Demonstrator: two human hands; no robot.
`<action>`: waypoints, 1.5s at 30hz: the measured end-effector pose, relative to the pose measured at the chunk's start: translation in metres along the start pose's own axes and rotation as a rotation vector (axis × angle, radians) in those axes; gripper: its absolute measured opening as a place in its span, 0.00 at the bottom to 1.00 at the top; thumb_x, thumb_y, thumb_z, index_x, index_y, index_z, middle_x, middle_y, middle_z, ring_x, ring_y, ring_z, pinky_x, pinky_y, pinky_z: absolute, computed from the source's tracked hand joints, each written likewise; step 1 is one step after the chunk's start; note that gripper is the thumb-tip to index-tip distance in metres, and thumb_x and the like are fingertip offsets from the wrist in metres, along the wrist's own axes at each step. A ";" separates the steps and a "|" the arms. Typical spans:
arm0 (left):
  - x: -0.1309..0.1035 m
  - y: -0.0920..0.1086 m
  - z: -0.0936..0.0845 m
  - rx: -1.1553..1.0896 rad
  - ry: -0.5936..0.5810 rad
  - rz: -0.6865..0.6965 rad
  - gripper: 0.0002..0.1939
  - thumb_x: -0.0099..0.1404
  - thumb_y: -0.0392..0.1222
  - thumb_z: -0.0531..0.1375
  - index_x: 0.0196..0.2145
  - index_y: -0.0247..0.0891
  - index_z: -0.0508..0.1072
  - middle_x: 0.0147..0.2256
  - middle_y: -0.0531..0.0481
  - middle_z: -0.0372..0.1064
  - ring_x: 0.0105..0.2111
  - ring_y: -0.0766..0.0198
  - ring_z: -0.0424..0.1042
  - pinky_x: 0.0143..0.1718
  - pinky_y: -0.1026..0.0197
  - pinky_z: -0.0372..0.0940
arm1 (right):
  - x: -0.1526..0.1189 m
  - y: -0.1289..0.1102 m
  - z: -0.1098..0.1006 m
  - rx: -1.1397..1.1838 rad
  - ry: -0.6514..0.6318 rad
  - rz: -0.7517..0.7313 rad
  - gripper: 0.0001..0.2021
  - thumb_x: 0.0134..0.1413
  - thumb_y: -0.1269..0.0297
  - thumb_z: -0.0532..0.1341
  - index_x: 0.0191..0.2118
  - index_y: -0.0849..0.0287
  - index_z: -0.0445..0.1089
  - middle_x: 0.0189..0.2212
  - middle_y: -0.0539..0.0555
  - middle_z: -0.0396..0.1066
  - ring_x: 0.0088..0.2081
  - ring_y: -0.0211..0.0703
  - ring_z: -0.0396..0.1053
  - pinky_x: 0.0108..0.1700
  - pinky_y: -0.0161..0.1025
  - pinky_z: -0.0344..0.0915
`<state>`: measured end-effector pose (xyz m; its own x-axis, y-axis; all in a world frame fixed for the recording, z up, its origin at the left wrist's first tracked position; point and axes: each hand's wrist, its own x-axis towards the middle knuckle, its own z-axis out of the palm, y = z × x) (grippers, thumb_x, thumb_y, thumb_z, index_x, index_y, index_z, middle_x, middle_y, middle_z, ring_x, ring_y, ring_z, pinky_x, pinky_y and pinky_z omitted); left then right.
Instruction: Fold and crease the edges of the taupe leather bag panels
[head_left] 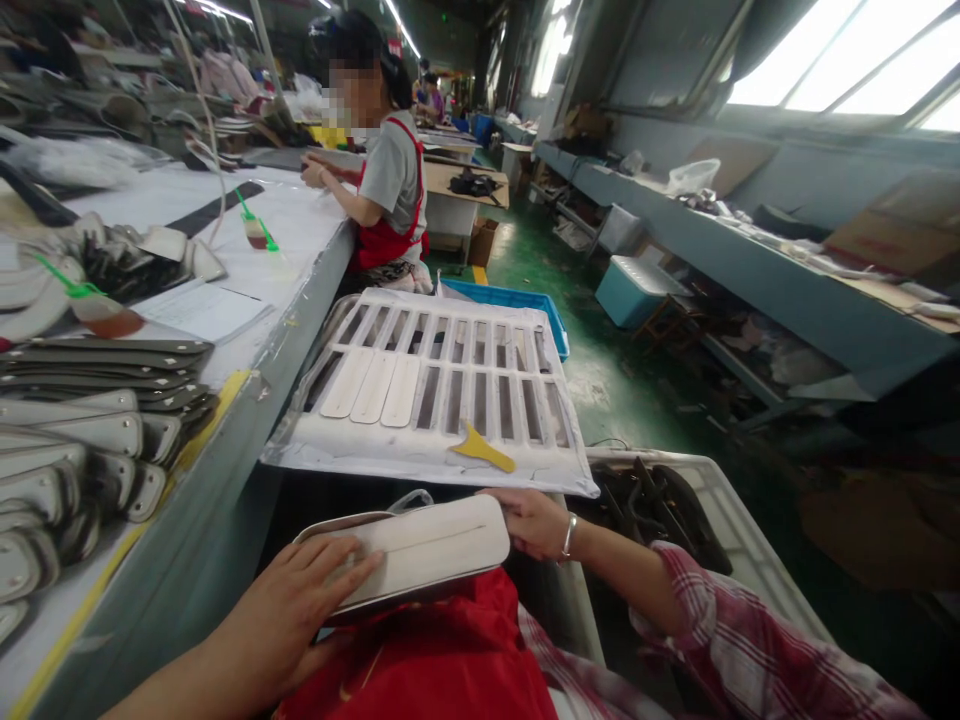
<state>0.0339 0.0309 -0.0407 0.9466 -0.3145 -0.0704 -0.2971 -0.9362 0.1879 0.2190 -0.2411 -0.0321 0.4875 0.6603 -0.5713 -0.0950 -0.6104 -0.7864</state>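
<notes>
Our left hand [319, 575] grips the white panel [442, 540], likely light, stiff and best held by its ends; whether our right hand [536, 523] grips, we cannot tell.

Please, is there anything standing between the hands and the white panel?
Nothing visible does: the fingers of the left hand lie on the panel, and the right hand is at its right end.

The head camera looks forward and down, close to both hands [315, 575] [534, 522].
</notes>
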 end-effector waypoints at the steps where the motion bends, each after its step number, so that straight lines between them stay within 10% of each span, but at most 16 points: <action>1: 0.003 0.002 -0.003 -0.008 -0.036 -0.012 0.32 0.54 0.44 0.58 0.56 0.51 0.57 0.53 0.46 0.59 0.50 0.51 0.58 0.49 0.49 0.55 | -0.001 -0.002 -0.002 0.029 0.001 0.002 0.23 0.52 0.66 0.52 0.55 0.56 0.57 0.11 0.42 0.56 0.08 0.28 0.50 0.09 0.25 0.49; 9: 0.038 0.022 -0.001 -0.177 -0.084 0.226 0.18 0.59 0.39 0.52 0.48 0.39 0.65 0.59 0.48 0.50 0.57 0.55 0.51 0.57 0.53 0.47 | 0.000 -0.010 -0.003 -0.031 -0.037 0.034 0.26 0.46 0.65 0.53 0.55 0.56 0.58 0.11 0.41 0.60 0.08 0.29 0.55 0.09 0.24 0.51; 16: 0.075 0.034 -0.001 -0.391 -0.241 0.277 0.38 0.58 0.45 0.56 0.61 0.48 0.41 0.63 0.53 0.30 0.58 0.55 0.49 0.57 0.54 0.49 | 0.002 0.002 -0.003 0.080 -0.012 0.051 0.31 0.42 0.71 0.51 0.57 0.57 0.53 0.12 0.41 0.61 0.08 0.29 0.56 0.09 0.23 0.51; 27: 0.080 0.031 0.001 -0.362 -0.302 0.322 0.19 0.57 0.43 0.57 0.48 0.45 0.68 0.63 0.52 0.33 0.52 0.49 0.59 0.50 0.54 0.58 | -0.002 -0.001 -0.003 0.146 0.006 -0.010 0.32 0.44 0.67 0.53 0.59 0.61 0.51 0.12 0.42 0.61 0.08 0.30 0.55 0.07 0.24 0.51; 33: 0.073 0.038 0.023 -0.214 -0.304 0.252 0.20 0.60 0.38 0.52 0.50 0.49 0.66 0.63 0.53 0.30 0.48 0.49 0.62 0.42 0.52 0.63 | -0.006 -0.008 0.004 0.011 0.090 0.036 0.30 0.46 0.70 0.50 0.58 0.60 0.52 0.11 0.42 0.61 0.08 0.30 0.54 0.08 0.25 0.49; 38: 0.082 0.041 0.013 -0.141 -0.354 0.213 0.13 0.60 0.42 0.52 0.38 0.44 0.75 0.63 0.54 0.35 0.46 0.49 0.62 0.37 0.56 0.64 | 0.000 -0.027 0.004 -0.244 0.182 0.008 0.28 0.46 0.73 0.51 0.57 0.59 0.56 0.10 0.44 0.60 0.09 0.30 0.56 0.11 0.25 0.52; 45: 0.078 0.044 0.001 -0.168 -0.355 0.226 0.14 0.56 0.46 0.55 0.31 0.36 0.78 0.62 0.47 0.41 0.42 0.51 0.65 0.39 0.55 0.63 | -0.011 -0.019 0.012 -0.039 0.182 0.041 0.28 0.49 0.64 0.51 0.59 0.58 0.51 0.12 0.45 0.61 0.09 0.33 0.55 0.09 0.28 0.49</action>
<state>0.0940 -0.0351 -0.0386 0.7499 -0.5700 -0.3358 -0.4395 -0.8086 0.3912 0.2052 -0.2314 -0.0137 0.6331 0.5469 -0.5478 -0.0859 -0.6537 -0.7519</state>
